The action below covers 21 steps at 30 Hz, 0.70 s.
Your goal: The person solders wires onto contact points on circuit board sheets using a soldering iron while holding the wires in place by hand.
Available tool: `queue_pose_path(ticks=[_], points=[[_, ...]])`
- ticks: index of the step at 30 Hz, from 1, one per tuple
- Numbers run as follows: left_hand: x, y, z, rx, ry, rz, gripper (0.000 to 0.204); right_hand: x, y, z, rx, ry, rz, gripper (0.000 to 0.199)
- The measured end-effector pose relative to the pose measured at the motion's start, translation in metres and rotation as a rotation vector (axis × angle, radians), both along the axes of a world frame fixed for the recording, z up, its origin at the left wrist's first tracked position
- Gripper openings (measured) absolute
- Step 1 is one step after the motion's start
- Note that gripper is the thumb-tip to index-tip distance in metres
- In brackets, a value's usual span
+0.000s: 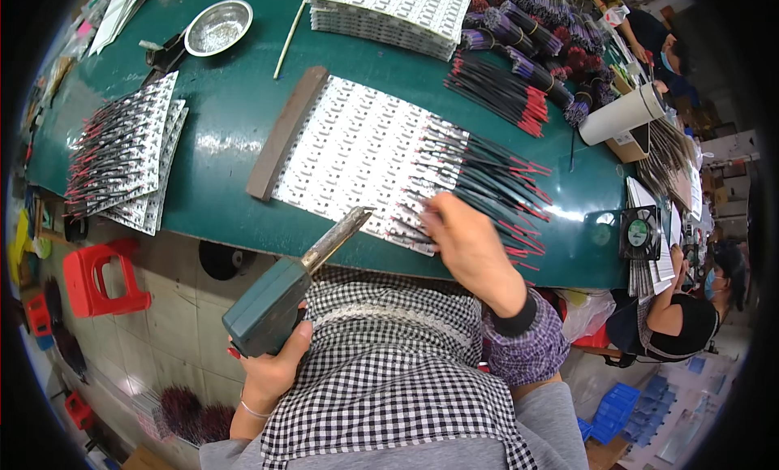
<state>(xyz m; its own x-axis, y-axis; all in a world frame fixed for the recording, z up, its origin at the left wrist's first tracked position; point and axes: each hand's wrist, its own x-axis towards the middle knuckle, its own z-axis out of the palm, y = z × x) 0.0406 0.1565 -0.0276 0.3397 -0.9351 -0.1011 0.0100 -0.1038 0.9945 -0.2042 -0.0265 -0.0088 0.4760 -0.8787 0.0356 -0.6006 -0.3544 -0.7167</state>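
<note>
My left hand is closed round the lower end of a dark green heat gun. Its long, worn metal nozzle points up and right, over the near edge of a white circuit board panel. Black wires with red tips run off the panel's right side in a row. My right hand bends over the near end of that row, fingers curled together at the wire ends. Whatever is between its fingertips is hidden. Along the panel's left edge lies a brown bar.
Wired panels lie at the left of the green table. Behind are a metal bowl, stacked panels and wire bundles. A small fan stands at the right edge. A co-worker sits beyond it.
</note>
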Motion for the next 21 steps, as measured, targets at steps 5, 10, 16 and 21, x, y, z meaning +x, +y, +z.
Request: queue_pose_path(ticks=[5, 10, 16, 21], points=[[0.0, -0.019, 0.001, -0.014, 0.001, 0.03, 0.045, -0.054, -0.011, 0.072, -0.346, -0.647, -0.593, 0.015], [0.004, -0.049, 0.005, -0.058, -0.003, 0.111, 0.049, -0.084, -0.04, 0.013, -0.354, -0.817, -0.606, 0.016], [0.012, -0.086, 0.028, 0.007, 0.098, 0.152, 0.048, -0.058, -0.058, 0.084, -0.25, -0.549, -0.413, 0.018], [0.007, -0.126, 0.044, -0.013, 0.035, 0.124, 0.04, 0.001, -0.128, 0.085, -0.008, -0.029, 0.048, 0.021]])
